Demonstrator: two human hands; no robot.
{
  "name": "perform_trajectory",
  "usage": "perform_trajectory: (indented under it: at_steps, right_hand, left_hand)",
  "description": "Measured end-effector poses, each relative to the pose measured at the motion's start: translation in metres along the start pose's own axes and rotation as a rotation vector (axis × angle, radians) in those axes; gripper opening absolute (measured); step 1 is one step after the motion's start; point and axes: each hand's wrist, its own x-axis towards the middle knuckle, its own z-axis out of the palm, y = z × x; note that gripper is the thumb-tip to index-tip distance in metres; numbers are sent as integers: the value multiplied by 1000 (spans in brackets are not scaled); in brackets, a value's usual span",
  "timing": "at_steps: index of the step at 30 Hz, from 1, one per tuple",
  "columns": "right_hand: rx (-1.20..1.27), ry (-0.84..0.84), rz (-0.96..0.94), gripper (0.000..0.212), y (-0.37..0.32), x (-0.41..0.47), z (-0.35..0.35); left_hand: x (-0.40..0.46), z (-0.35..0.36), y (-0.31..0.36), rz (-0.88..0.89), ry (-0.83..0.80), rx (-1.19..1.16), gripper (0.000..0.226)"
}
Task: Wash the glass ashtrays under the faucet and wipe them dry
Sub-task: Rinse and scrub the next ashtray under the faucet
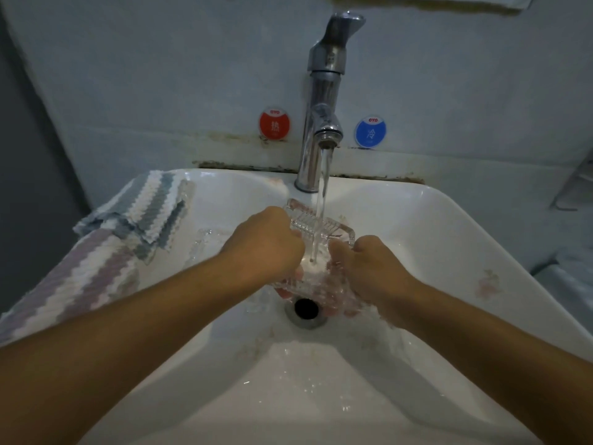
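Observation:
A clear ribbed glass ashtray is held over the white sink, just above the drain. Water runs from the chrome faucet straight into it. My left hand grips the ashtray's left side, fingers curled under it. My right hand grips its right side, fingers curled around the rim. Water splashes around the lower edge of the glass, blurring it. Another clear glass piece lies on the sink's left slope, hard to make out.
A striped grey, white and purple cloth drapes over the sink's left rim. The drain is open below the hands. Red and blue round stickers flank the faucet on the wall. A metal rack edge shows at right.

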Motion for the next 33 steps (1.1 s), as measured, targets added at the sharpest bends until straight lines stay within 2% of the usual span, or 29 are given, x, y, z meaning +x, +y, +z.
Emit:
perform_trajectory:
  at_steps: [2, 7, 11, 16, 21, 26, 31, 33]
  right_hand:
    - [16, -23, -3, 35, -1, 1, -2]
    - [116, -232, -54, 23, -1, 3, -5]
    - [167, -348, -84, 28, -5, -1, -5]
    - [198, -452, -6, 32, -6, -3, -14]
    - [216, -384, 19, 36, -6, -2, -15]
    - [144, -303, 9, 25, -10, -6, -15]
    - [9, -148, -11, 23, -18, -8, -19]
    - [-46, -95, -35, 23, -19, -9, -22]
  left_hand:
    - [0, -2, 1, 1, 4, -35, 13]
    - [1, -2, -2, 6, 64, -136, 17]
    - [3, -1, -5, 47, 121, -89, 19]
    - [6, 3, -8, 34, 62, -141, 21]
    - [3, 5, -5, 29, 51, -136, 29]
    - [2, 6, -5, -9, 15, -209, 23]
    - [2, 8, -6, 91, 109, -129, 13]
    - [3, 4, -6, 101, 107, -101, 21]
